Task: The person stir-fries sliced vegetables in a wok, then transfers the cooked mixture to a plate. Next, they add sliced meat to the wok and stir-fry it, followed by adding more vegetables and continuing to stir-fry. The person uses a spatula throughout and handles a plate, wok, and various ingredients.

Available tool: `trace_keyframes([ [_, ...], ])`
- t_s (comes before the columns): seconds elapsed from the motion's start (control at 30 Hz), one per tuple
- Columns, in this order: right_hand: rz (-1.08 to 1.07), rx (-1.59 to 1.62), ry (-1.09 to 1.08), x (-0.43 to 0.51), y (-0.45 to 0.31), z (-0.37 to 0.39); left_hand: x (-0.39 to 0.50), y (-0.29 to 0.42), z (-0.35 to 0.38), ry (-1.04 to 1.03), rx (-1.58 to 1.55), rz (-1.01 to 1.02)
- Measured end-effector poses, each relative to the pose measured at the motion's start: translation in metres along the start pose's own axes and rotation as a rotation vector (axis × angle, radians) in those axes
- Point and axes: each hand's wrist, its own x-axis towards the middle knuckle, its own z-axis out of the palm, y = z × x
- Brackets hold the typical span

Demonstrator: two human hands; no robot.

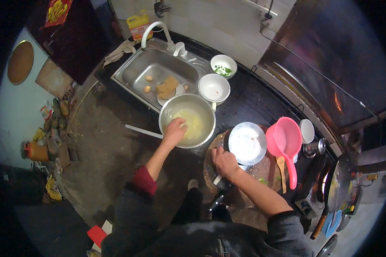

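My left hand reaches over the near left rim of a round metal basin, fingers curled downward above pale yellow contents in cloudy liquid. Whether the fingertips hold anything is hidden. My right hand is at the left edge of a speckled white dish, above a round wooden chopping block. Its fingers are bent, and their grip on the dish is unclear. Below that hand, a pale strip sticks out, perhaps part of a knife.
A steel sink holds several eggs and a brown sponge-like piece. White bowls stand beside it, one with chopped greens. A pink ladle, a wooden spoon and a wok are at right.
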Motion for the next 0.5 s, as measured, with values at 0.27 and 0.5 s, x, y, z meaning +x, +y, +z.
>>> trace_keyframes([
  [0.27, 0.119, 0.437, 0.176, 0.027, 0.024, -0.046, 0.037, 0.014, 0.018, -0.114, 0.540, 0.243],
  [0.5, 0.180, 0.435, 0.148, 0.153, 0.026, -0.015, 0.055, 0.001, 0.023, -0.171, 0.866, 0.368],
])
